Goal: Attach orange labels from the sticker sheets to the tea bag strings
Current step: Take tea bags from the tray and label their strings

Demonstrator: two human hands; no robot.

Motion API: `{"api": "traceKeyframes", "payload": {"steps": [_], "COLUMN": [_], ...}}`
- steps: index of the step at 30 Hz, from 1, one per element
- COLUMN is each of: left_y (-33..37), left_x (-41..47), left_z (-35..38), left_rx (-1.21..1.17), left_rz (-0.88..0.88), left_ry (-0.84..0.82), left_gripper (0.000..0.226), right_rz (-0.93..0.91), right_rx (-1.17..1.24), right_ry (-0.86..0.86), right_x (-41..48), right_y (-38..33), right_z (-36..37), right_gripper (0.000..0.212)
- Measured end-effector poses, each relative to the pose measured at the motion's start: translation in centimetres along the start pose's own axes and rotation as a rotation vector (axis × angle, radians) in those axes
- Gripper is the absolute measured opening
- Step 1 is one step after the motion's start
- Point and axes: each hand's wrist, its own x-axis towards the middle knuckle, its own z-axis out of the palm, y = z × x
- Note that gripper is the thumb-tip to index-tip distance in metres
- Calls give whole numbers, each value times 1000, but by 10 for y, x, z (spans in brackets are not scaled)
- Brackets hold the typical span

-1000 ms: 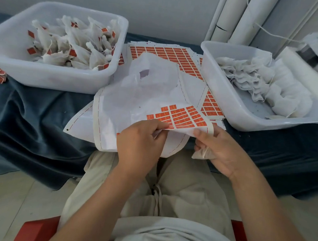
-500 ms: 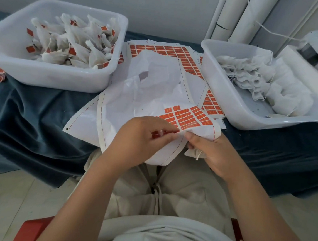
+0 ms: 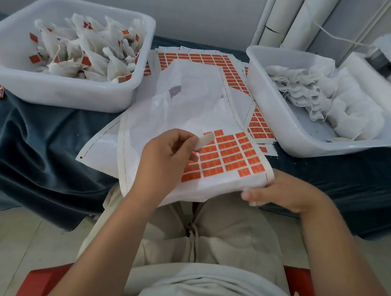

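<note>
Pale wall (image 3: 198,13) behind; dark blue cloth (image 3: 41,143) over table; light tiled floor (image 3: 12,246).

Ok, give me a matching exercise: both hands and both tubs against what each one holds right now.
Things:
1. left hand
2. right hand
3. left tub
4. right tub

Holds:
a. unlabelled tea bags
b. peeled label, pinched
c. orange-tagged tea bags
d. sticker sheet, by its near edge

Pairs: 1-b, 2-d, 3-c, 4-a.
</note>
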Motion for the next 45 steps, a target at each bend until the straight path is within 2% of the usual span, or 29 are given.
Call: {"api": "traceKeyframes", "payload": {"steps": [1,3,5,6,9,11,15,20,23,25,28,31,35,38,41,45], "left_y": [0,1,3,4,6,8,11,10,9,8,6,7,10,14,20,21], "left_x": [1,1,0,0,-4,-6,-11,-11,-12,-13,-14,-16,-17,-16,-14,-6], "left_z": [-1,-3,-2,-1,3,6,8,13,16,18,20,21,21,15,-1,-18], "left_rx": [1,27,43,34,-17,-53,-86,-161,-176,-156,-121,-92,-60,-95,-171,-182], "left_rz": [-3,4,0,-4,-1,-8,-10,-72,-138,-145,-179,-147,-118,-180,-233,-294], "left_ry": [6,9,-3,-10,-42,-78,-105,-85,-70,-114,-271,-391,-359,-313,-310,-321], "left_gripper": [18,19,18,17,18,19,18,19,19,23,29,31,32,35,30,41], "right_rz": [30,15,-47,-90,-223,-304,-408,-298,-249,-277,-272,-285,-295,-263,-107,-148], "right_rx": [-34,8,199,302,459,494,633,778,935,1007,1060,1016,880,759,417,145], "right_ry": [5,167,368,420,492,496,488,584,580,542,508,517,550,540,562,460], "right_x": [-5,-18,-29,-33,-33,-28,-11,17,28,34,38,40,39,36,34,24], "right_y": [2,3,0,-2,-11,-25,-37,-42,-41,-39,-38,-41,-44,-44,-39,-39], "right_z": [-11,-31,-49,-54,-50,-31,0,29,41,53,71,76,77,76,70,67], "right_gripper": [57,48,46,46,26,29,23,29,46,46,42,42,61,42,23,19]}}
